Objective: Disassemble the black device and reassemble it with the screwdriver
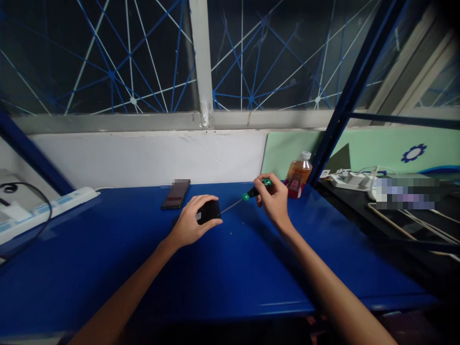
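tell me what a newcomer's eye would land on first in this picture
The eye would probably go first to the green-and-black screwdriver in the right hand, its tip at the right end of a small black box-shaped item held in the left hand. Next might come the bottle of amber drink at the back right of the blue tabletop. Higher up, blue and white lines cross the dark windows.

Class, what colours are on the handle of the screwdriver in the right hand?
Green and black: the screwdriver handle shows best in the head view.
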`<action>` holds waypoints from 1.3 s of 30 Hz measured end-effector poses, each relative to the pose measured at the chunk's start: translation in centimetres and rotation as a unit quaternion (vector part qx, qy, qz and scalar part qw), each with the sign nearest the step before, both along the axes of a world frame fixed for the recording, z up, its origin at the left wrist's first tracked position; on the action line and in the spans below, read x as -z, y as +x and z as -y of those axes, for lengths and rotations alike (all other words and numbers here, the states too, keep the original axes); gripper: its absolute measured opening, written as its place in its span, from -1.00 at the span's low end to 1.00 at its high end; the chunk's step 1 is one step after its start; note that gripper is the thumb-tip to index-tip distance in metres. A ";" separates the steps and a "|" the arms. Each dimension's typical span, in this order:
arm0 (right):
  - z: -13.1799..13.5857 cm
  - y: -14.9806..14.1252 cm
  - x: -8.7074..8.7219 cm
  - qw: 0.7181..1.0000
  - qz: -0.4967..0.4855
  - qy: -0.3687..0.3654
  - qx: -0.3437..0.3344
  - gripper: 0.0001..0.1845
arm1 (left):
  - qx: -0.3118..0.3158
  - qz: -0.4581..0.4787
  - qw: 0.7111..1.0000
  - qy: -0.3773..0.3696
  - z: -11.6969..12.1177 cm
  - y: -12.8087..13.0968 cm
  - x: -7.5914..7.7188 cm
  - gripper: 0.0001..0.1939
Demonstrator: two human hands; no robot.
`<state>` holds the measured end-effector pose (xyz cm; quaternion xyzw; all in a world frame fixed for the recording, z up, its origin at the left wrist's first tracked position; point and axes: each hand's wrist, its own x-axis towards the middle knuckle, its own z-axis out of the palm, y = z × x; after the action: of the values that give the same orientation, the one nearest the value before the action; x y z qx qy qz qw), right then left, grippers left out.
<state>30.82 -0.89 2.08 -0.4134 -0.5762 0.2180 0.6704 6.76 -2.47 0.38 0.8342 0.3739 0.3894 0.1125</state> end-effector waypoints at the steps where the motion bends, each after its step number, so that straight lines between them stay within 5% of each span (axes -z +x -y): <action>1: 0.1 0.0 -0.1 1.000 0.006 0.003 0.014 -0.78 | 0.000 0.000 1.000 -0.001 0.0 0.0 0.0 -0.56; 9: 0.3 0.3 0.0 0.999 0.008 0.014 -0.033 -0.83 | 0.004 0.009 1.000 0.001 0.0 -0.1 0.1 -0.55; 17: 0.8 -0.3 -0.6 0.999 0.013 0.018 0.039 -0.77 | 0.003 0.010 1.000 0.000 -0.1 -0.1 0.1 -0.55; 24: 0.8 -0.4 -0.4 0.998 -0.025 0.023 -0.045 -0.84 | 0.002 0.012 1.000 0.003 -0.1 -0.1 0.2 -0.55; 30: 1.1 -0.5 -0.6 1.000 0.001 0.014 0.019 -0.78 | 0.000 0.013 1.000 0.003 0.0 0.0 0.0 -0.56; 36: 0.3 -0.1 0.1 0.997 -0.045 0.008 -0.066 -0.77 | -0.003 0.012 1.000 -0.001 0.1 0.0 -0.1 -0.57; 39: 0.4 -0.3 0.1 0.998 -0.042 0.006 -0.048 -0.80 | -0.005 0.013 1.000 -0.005 0.2 0.0 -0.1 -0.56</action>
<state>30.52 -1.25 1.98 -0.3716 -0.5678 0.2632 0.6857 6.78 -2.66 0.52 0.8267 0.3784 0.3989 0.1193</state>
